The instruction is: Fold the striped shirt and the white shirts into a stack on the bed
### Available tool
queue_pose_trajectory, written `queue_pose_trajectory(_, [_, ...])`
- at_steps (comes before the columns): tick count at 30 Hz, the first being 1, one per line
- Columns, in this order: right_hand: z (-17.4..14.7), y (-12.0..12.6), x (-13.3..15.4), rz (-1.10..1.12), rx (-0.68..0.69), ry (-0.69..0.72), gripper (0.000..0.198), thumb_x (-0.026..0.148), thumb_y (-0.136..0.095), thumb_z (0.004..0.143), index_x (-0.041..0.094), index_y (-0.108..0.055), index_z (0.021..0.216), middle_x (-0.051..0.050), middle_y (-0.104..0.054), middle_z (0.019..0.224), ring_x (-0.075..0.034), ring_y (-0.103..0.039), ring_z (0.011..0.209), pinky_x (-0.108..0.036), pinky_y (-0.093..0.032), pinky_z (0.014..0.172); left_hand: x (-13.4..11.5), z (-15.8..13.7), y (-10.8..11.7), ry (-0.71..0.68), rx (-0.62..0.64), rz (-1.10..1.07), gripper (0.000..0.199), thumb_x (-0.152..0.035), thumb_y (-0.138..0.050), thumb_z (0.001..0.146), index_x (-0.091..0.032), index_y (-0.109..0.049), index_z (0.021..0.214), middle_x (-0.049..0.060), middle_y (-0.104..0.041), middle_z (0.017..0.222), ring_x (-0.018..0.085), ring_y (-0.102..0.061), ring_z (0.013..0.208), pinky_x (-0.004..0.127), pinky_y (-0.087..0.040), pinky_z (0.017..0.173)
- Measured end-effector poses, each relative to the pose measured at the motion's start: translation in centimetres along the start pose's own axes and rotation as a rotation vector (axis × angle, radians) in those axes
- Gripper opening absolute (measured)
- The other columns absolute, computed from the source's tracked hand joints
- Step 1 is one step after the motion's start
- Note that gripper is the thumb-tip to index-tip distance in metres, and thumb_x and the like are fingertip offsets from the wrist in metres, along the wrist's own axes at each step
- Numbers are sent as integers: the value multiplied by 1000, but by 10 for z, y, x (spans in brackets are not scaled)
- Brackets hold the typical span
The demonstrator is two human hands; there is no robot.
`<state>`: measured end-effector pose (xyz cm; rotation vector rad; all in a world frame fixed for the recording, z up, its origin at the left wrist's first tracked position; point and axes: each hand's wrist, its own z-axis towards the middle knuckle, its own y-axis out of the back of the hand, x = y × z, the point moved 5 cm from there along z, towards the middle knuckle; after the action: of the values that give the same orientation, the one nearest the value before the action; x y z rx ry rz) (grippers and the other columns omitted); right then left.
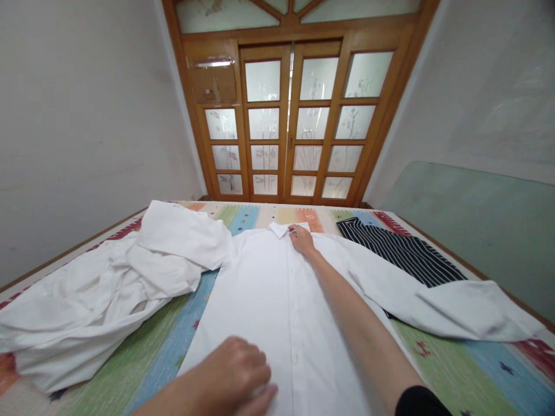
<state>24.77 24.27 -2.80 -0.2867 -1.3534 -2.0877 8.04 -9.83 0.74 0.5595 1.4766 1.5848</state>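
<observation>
A white shirt lies face up, buttoned, along the middle of the bed. The right hand pinches the collar at the far end, its grip closed on the cloth. The left hand presses flat on the near hem, fingers together, holding nothing. Risk: thin, smooth cotton may slide on the striped woven cover and crease if the collar is pulled unevenly. The long right sleeve overlaps a black striped garment. A crumpled white garment crowds the left side.
</observation>
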Motion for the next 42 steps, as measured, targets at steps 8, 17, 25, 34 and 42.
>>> queue_pose_trajectory(8, [-2,2,-2,100,-26,16,19,14,-49,83,22,-62,93,-5,-70,96,-20,-62,92,-30,-46,82,149,128,27,478,-252,-31,15,-16,-54,82,-17,-69,80,6,-70,82,20,-62,79,29,-46,78])
queue_pose_trajectory(17, [4,-3,-13,346,-72,42,18,15,-47,78,20,-63,84,-4,-68,87,-17,-61,82,-31,-48,81,215,195,-10,765,-362,-11,29,-8,-51,81,-19,-73,95,13,-67,118,30,-57,112,43,-43,96])
queue_pose_trajectory(25, [7,-4,-21,430,-113,19,20,15,-51,75,17,-70,84,-7,-71,89,-19,-63,83,-34,-49,84,235,217,-15,683,-588,-215,35,-8,-47,87,-16,-73,108,11,-71,103,22,-64,98,34,-47,93])
queue_pose_trajectory(34, [6,-3,-21,463,-100,-12,15,16,-52,73,19,-65,78,-3,-69,81,-17,-61,76,-32,-49,81,254,219,-19,676,-688,-410,29,-5,-55,81,-20,-78,90,6,-76,100,19,-69,94,31,-51,91])
queue_pose_trajectory(42, [5,-3,-20,503,-103,6,13,17,-50,75,20,-63,78,-1,-65,78,-16,-58,73,-30,-48,77,256,220,-20,633,-721,-369,24,-5,-60,74,-14,-76,88,7,-75,90,17,-67,81,29,-51,83])
